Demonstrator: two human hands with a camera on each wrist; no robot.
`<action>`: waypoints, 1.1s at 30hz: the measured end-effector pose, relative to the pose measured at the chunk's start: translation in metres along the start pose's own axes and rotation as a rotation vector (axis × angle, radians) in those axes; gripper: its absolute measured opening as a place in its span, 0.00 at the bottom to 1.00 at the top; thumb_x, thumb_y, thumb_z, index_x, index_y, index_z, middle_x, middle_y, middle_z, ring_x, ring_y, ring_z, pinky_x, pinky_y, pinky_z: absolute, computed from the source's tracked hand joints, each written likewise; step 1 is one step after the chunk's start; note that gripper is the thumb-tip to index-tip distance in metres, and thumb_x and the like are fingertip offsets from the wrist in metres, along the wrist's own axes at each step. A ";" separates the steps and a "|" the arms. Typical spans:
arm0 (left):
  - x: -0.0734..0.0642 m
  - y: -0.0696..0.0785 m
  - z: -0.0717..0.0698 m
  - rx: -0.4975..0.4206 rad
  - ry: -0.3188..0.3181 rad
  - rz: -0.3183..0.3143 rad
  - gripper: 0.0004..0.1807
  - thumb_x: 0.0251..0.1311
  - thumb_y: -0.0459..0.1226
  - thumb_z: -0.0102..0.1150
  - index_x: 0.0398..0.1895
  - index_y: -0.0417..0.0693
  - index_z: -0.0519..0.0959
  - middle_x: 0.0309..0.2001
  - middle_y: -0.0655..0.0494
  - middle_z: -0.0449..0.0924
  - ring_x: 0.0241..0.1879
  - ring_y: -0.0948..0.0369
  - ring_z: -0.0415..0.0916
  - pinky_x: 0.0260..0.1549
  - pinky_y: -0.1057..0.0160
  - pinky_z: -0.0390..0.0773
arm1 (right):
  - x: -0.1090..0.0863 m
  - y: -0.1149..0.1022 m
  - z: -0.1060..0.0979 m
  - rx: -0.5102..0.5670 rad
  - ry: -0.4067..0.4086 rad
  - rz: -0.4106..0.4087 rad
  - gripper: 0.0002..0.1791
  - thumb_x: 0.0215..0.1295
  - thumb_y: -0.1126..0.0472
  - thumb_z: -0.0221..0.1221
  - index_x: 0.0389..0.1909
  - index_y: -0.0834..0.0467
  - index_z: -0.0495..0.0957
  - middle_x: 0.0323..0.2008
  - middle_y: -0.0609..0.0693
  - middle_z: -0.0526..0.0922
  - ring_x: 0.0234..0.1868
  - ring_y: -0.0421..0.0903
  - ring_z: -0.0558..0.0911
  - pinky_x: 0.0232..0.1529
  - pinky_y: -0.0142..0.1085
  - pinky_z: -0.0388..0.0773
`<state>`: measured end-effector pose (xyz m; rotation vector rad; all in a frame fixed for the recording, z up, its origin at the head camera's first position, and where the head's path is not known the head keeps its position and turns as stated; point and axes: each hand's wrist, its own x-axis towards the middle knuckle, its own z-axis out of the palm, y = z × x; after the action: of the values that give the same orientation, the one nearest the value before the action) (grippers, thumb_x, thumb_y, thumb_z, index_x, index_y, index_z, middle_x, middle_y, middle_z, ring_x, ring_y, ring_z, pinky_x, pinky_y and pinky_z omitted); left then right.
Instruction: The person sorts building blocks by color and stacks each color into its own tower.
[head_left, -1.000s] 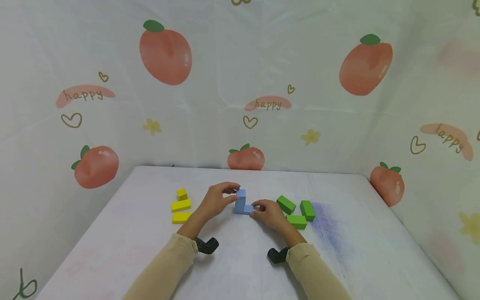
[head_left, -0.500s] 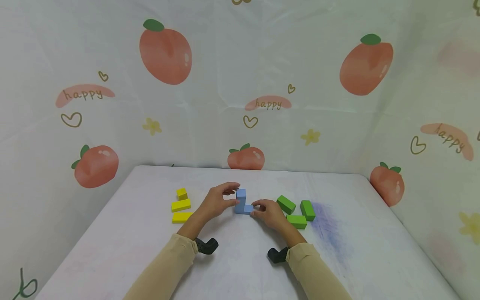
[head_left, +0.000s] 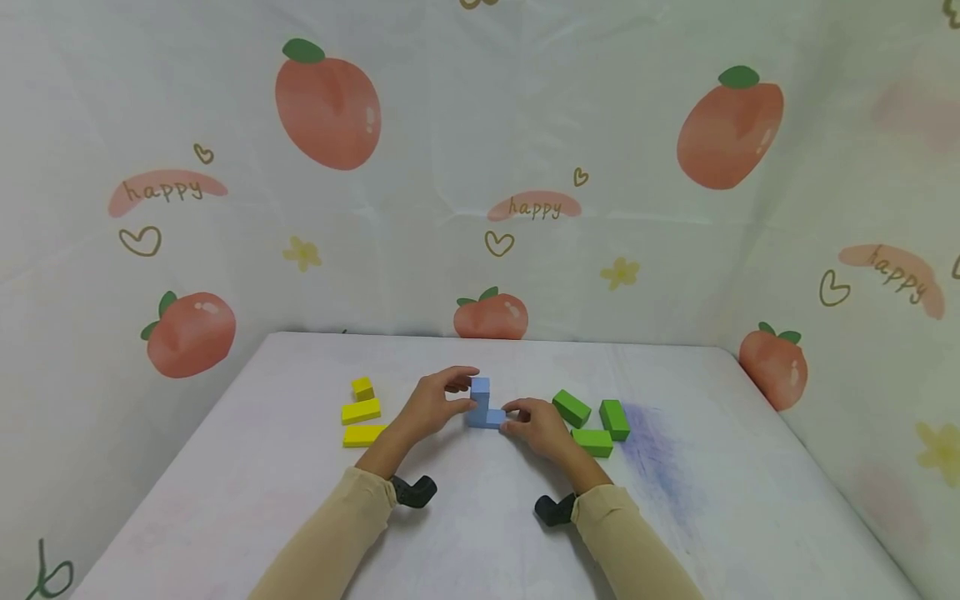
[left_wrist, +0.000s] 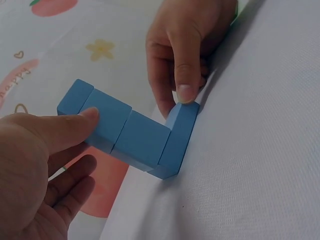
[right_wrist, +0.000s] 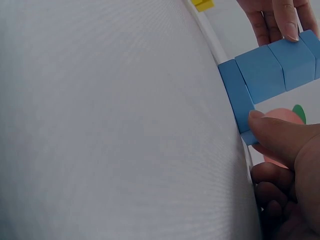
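A small blue block stack (head_left: pixel 480 399) stands near the middle of the table. It has a flat bottom block (left_wrist: pixel 176 137), with three blocks piled on the end away from my right hand. My left hand (head_left: pixel 433 406) pinches the pile from the left, its thumb on the block second from the top (left_wrist: pixel 106 120); the index fingertip behind is hidden. At the other end, my right hand (head_left: pixel 542 427) holds the bottom block's free end between thumb and index finger. The right wrist view shows that thumb lying on the block's edge.
On the left of the white table (head_left: pixel 480 533) lie a yellow cube (head_left: pixel 363 388) and two long yellow blocks (head_left: pixel 362 411). Three green blocks (head_left: pixel 572 408) lie right of my right hand. A fruit-printed cloth (head_left: pixel 420 208) hangs behind the table.
My left thumb has slid slightly down the blue pile. My right hand keeps its place on the bottom block, and the yellow and green blocks lie as before.
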<state>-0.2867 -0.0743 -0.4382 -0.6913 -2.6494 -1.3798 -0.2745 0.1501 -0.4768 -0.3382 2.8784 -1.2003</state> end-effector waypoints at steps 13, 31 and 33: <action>-0.003 -0.004 -0.002 -0.016 -0.049 -0.033 0.30 0.56 0.34 0.69 0.63 0.54 0.73 0.52 0.55 0.79 0.50 0.56 0.76 0.54 0.54 0.75 | 0.002 0.000 0.002 -0.018 -0.011 0.017 0.15 0.59 0.58 0.68 0.48 0.54 0.84 0.28 0.46 0.75 0.33 0.45 0.72 0.33 0.37 0.70; -0.013 -0.009 -0.007 -0.036 -0.015 -0.008 0.29 0.57 0.36 0.69 0.64 0.48 0.73 0.55 0.50 0.79 0.51 0.55 0.77 0.54 0.54 0.75 | -0.001 0.002 0.002 -0.023 -0.022 0.004 0.20 0.60 0.57 0.68 0.53 0.55 0.81 0.30 0.46 0.74 0.33 0.44 0.72 0.34 0.37 0.71; -0.016 -0.009 -0.009 -0.031 0.003 -0.016 0.29 0.58 0.35 0.68 0.63 0.48 0.73 0.55 0.51 0.79 0.50 0.56 0.76 0.54 0.54 0.75 | -0.003 0.001 0.000 -0.018 -0.019 -0.006 0.22 0.59 0.58 0.68 0.55 0.57 0.80 0.29 0.46 0.74 0.33 0.44 0.72 0.34 0.37 0.71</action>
<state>-0.2775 -0.0912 -0.4437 -0.6719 -2.6420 -1.4279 -0.2721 0.1513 -0.4782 -0.3572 2.8758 -1.1663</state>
